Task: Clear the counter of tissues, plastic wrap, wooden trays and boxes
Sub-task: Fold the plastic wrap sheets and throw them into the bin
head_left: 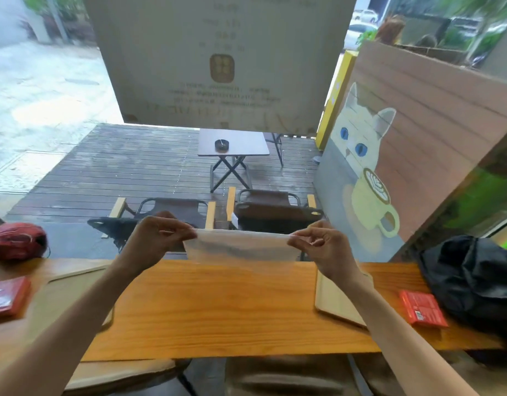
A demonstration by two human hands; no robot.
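With the left hand [155, 238] and right hand [323, 247] each pinching the tissue [240, 247], fold it evenly above the desk [218, 304].

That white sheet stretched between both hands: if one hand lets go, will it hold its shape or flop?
Probably flop: the sheet is thin and translucent, and its lower edge already sags between the left hand and the right hand. It looks very light, so it would likely drape from the pinching fingers.
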